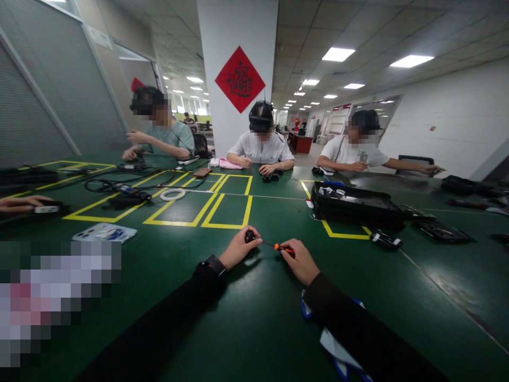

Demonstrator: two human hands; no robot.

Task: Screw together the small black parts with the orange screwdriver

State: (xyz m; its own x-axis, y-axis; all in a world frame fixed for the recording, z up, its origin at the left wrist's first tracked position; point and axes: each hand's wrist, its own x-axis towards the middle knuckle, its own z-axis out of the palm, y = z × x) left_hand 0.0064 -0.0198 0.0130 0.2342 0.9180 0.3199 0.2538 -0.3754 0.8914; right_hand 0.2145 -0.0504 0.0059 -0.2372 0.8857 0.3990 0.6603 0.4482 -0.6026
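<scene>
My left hand (239,249) is closed around a small black part (249,235), whose kind I cannot make out. In my right hand (301,261) is a screwdriver (280,248) with an orange and black handle, gripped with the fingers. Its thin shaft points left, and the tip reaches the black part or the fingertips holding it; which of these it touches is too small to tell. Both hands are just above the green table (254,329), near its middle. A blue-edged white item (338,347) lies partly hidden under my right forearm.
A black tray (353,204) with small white pieces stands right of centre, with a black device (385,240) in front. Cables (119,185), a white cable coil (173,194) and a phone (105,232) lie to the left. Several people sit around the table; another person's hand (24,203) enters at left.
</scene>
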